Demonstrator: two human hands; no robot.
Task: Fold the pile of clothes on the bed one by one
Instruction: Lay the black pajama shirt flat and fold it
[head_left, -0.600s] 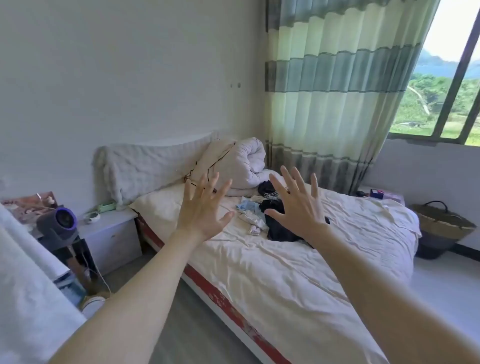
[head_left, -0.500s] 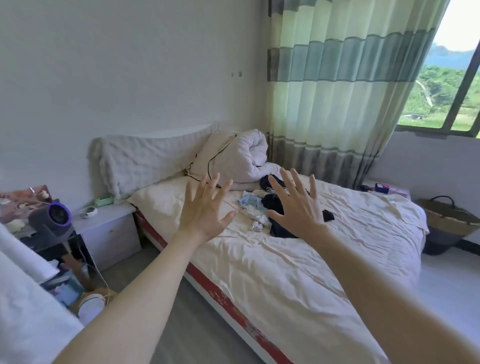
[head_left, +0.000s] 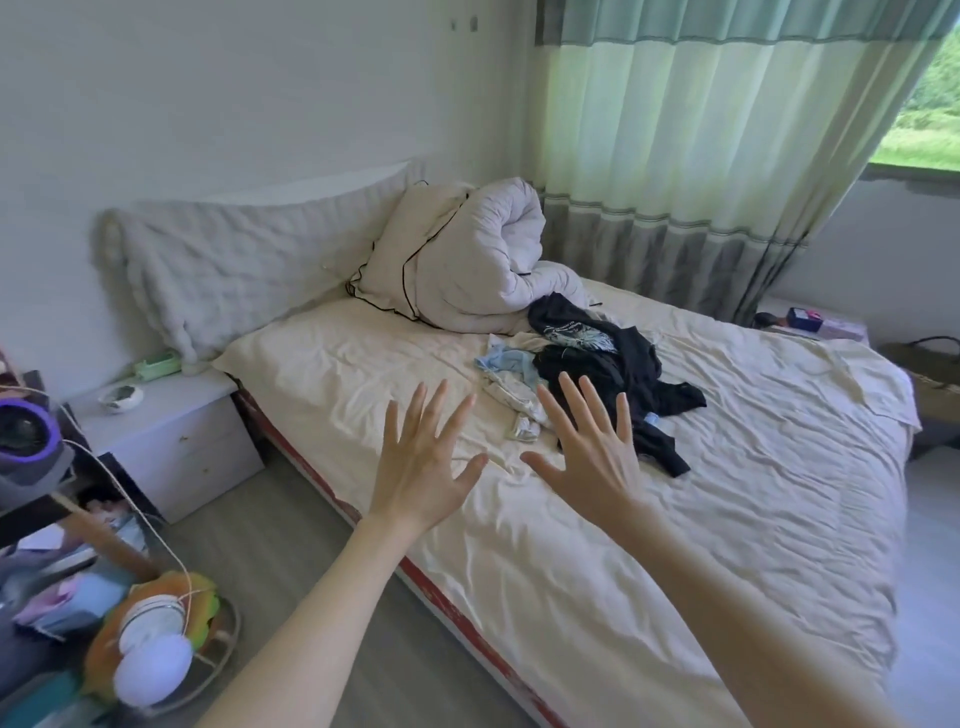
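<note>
A small pile of clothes lies in the middle of the bed (head_left: 727, 467), which has a cream sheet. The pile holds black garments (head_left: 618, 358), a light blue piece (head_left: 506, 359) and a crumpled white piece (head_left: 511, 397). My left hand (head_left: 423, 467) and my right hand (head_left: 592, 462) are stretched out in front of me, palms away, fingers spread wide. Both hold nothing. They hover in the air on the near side of the pile, not touching it; the right fingertips overlap the black clothes in the view.
A rolled white duvet (head_left: 478, 260) and a long pillow (head_left: 234, 270) lie at the head of the bed. A white nightstand (head_left: 171, 441) stands left, with clutter and a fan (head_left: 156, 644) on the floor. A striped curtain (head_left: 675, 156) hangs behind, and a basket (head_left: 930, 379) sits right.
The view has tilted down and come closer to the bed. Both open hands have dropped lower in the view, below the pile, and stay spread.
</note>
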